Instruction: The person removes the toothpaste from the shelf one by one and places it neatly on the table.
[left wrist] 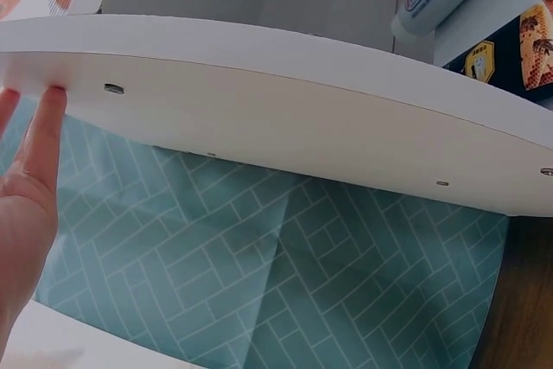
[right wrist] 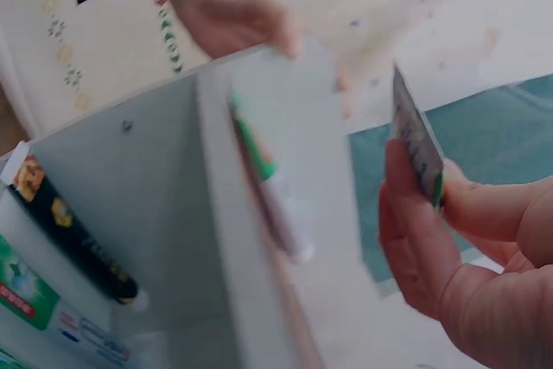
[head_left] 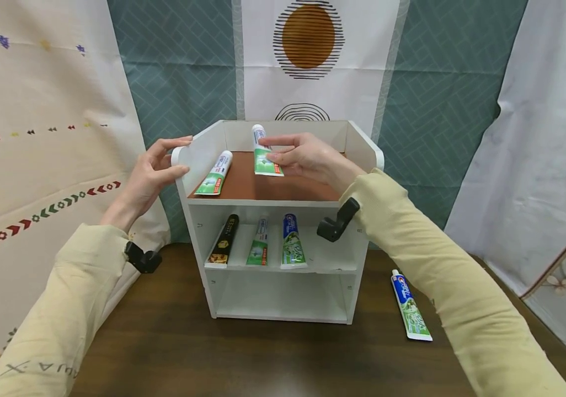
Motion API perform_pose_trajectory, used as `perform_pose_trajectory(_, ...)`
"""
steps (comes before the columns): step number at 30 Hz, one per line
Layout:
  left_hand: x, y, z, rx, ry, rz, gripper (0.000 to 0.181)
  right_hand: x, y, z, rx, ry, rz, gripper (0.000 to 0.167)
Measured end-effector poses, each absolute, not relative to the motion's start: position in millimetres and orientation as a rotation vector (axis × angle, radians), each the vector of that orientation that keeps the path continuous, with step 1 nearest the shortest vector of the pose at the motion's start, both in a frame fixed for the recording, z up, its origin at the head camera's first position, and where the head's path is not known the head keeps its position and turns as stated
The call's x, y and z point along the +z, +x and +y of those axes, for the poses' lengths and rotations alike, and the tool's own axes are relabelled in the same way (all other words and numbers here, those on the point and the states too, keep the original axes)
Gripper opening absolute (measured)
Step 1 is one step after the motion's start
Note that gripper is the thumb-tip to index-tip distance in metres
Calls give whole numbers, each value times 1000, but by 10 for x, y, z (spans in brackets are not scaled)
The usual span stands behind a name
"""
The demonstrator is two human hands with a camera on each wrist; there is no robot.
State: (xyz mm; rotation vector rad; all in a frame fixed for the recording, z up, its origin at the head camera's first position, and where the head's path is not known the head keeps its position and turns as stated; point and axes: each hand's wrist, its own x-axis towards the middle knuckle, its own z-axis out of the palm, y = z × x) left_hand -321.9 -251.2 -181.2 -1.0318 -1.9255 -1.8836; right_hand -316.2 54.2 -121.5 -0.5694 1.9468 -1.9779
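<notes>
My right hand [head_left: 308, 157] pinches a green and white tube [head_left: 265, 160] above the brown top surface of the white shelf unit [head_left: 283, 203]; in the right wrist view the hand [right wrist: 484, 257] holds this tube [right wrist: 417, 136] between thumb and fingers. My left hand [head_left: 146, 176] touches the upper left side panel, fingers at its edge. A second green and white tube [head_left: 215, 174] lies on the top at the left. In the left wrist view the left hand's fingers [left wrist: 47, 140] rest against the panel's outer face [left wrist: 259, 123].
The middle shelf bears a black tube [head_left: 224, 240], a small green tube [head_left: 259, 242] and a blue and green tube [head_left: 292, 242]. Another blue and green tube [head_left: 410, 306] lies on the dark table [head_left: 263, 358], right of the unit. Patterned cloths [head_left: 188, 82] hang behind.
</notes>
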Motion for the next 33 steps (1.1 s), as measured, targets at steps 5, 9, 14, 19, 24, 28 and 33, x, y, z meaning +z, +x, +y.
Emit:
perform_pose_trajectory(5, -1805, -3219, -2510, -1886, -1026, -1927, 41, -1061, -3056, 744, -1931, -565, 2037, 42)
perform_pose_trajectory(9, -1794, -3228, -2507, -1882, -1028, -1932, 41, -978, -2994, 917, -1910, -537, 2071, 44)
perform_pose_trajectory(14, -1796, -3236, -2503, -1878, -1024, -1941, 41, -875, -2933, 1159, -1909, -512, 2057, 46)
perform_pose_trajectory(19, -1798, -3234, -2511, -1900, -1031, -1931, 42, -774, -2874, 1428, -1971, -469, 1998, 51)
perform_pose_trajectory(24, -1798, -3237, -2513, -1917, -1043, -1919, 42, -736, -2837, 1700, -2052, -465, 1935, 51)
perform_pose_trajectory(28, -1804, -3238, -2518, -1924, -1039, -1917, 43, -745, -2826, 1899, -2089, -441, 1919, 41)
perform_pose_trajectory(33, -1809, -3233, -2516, -1932, -1037, -1910, 43, -795, -2810, 2128, -2110, -397, 1922, 34)
